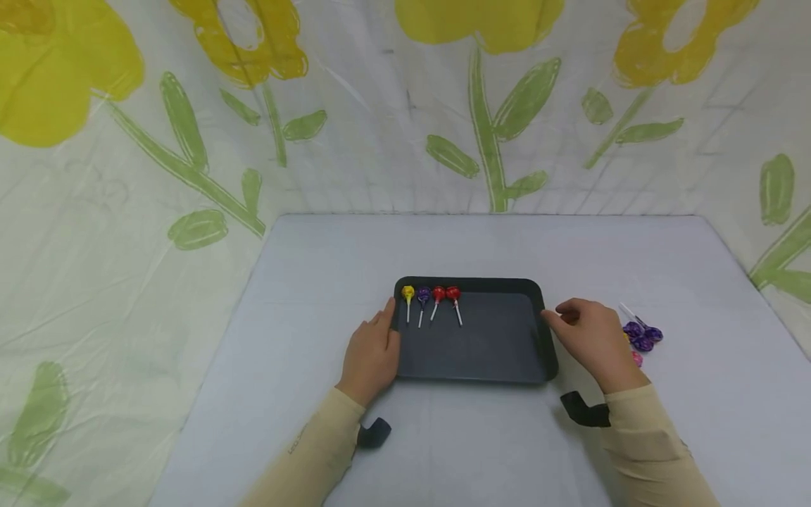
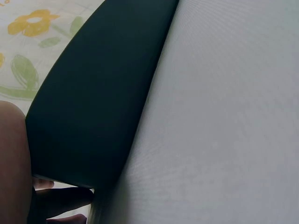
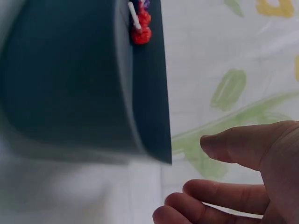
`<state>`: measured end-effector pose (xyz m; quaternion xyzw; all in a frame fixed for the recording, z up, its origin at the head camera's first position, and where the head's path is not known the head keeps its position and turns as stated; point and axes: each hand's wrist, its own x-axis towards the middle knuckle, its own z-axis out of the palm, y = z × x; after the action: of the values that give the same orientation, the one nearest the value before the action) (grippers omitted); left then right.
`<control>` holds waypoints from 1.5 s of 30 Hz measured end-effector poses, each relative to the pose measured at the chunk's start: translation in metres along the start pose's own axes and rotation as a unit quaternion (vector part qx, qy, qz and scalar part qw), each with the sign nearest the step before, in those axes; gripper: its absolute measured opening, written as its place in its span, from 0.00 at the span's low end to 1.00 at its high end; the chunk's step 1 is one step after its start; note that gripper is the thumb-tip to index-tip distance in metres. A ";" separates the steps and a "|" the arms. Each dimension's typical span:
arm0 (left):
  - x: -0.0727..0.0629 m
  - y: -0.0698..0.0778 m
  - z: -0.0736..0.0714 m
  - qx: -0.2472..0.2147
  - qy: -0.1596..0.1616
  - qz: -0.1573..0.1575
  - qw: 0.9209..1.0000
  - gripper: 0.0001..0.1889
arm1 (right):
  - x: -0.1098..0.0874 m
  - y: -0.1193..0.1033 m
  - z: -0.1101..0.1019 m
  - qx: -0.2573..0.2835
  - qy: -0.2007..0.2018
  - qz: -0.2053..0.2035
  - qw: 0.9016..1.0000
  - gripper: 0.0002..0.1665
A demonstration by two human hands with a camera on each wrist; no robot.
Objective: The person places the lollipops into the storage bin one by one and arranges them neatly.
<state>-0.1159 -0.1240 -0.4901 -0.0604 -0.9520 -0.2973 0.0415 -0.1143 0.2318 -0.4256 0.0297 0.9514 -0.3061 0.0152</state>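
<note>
A: What should you watch first, nearest to you?
B: Your left grip [image 1: 370, 358]. It touches the left edge of the tray [image 1: 472, 345]; whether it pinches the rim, I cannot tell. If it pushes too strongly, I think the tray can slide or turn on the counter [image 1: 469, 451].
A: And your right grip [image 1: 592, 345]?
B: It holds nothing; thumb and fingers stand apart, close to the tray's right edge. If you would raise only this side, the tray could tilt.
A: What lies beside it?
B: The loose lollipops [image 1: 641, 344], purple and pink, toward the counter's right edge. Your right grip partly hides them, so its back may knock them away.
A: And farthest?
B: Along the tray's far edge, from its left corner: a yellow lollipop [image 1: 408, 291], a purple lollipop [image 1: 424, 293] and two red lollipops [image 1: 453, 292]. Their heads are round, so a jolt would probably roll them out of line.
</note>
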 end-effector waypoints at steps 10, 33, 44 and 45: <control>0.001 0.000 0.001 -0.004 -0.006 -0.008 1.000 0.30 | -0.008 0.016 -0.004 -0.018 0.025 -0.002 1.000 0.29; 0.000 -0.001 0.002 -0.005 -0.006 -0.008 1.000 0.30 | -0.023 0.053 -0.017 -0.056 0.041 0.050 0.996 0.29; 0.000 0.001 0.000 -0.008 -0.006 -0.009 1.000 0.30 | -0.027 0.063 -0.017 -0.070 0.039 0.051 0.995 0.25; -0.001 0.001 0.000 -0.008 -0.007 -0.009 1.000 0.30 | -0.028 0.063 -0.017 -0.069 0.039 0.053 0.995 0.25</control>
<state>-0.1153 -0.1231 -0.4898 -0.0538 -0.9503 -0.3049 0.0319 -0.0827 0.2915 -0.4474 0.0906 0.9673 -0.2368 -0.0039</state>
